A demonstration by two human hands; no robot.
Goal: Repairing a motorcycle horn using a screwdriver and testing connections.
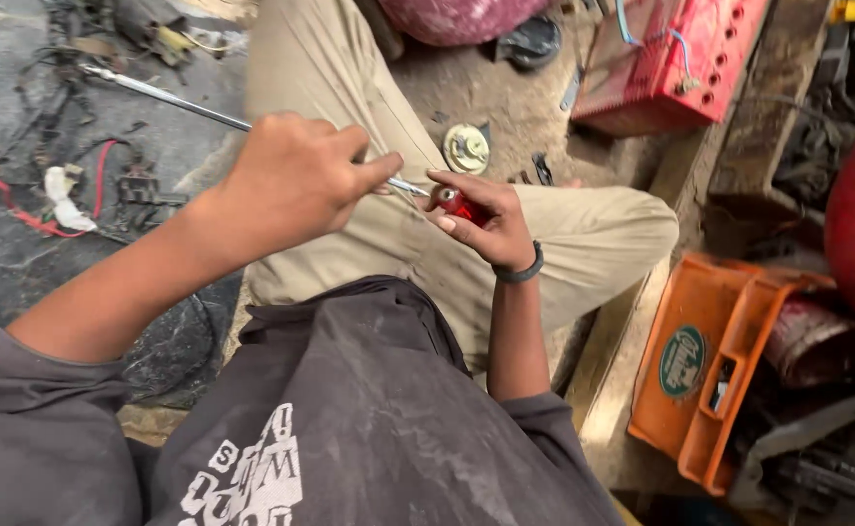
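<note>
- Red small part (pixel 455 203) sits pinched tight in the right hand (pixel 486 226), above the lap.
- Left hand (pixel 296 180) is closed around a long metal rod (pixel 169 100), its tip at the part.
- The tip could slip and poke a finger, I think.
- Orange crate (pixel 729 360) and red box (pixel 666 63) crowd the right; the left has tangled wires (pixel 52 200).
</note>
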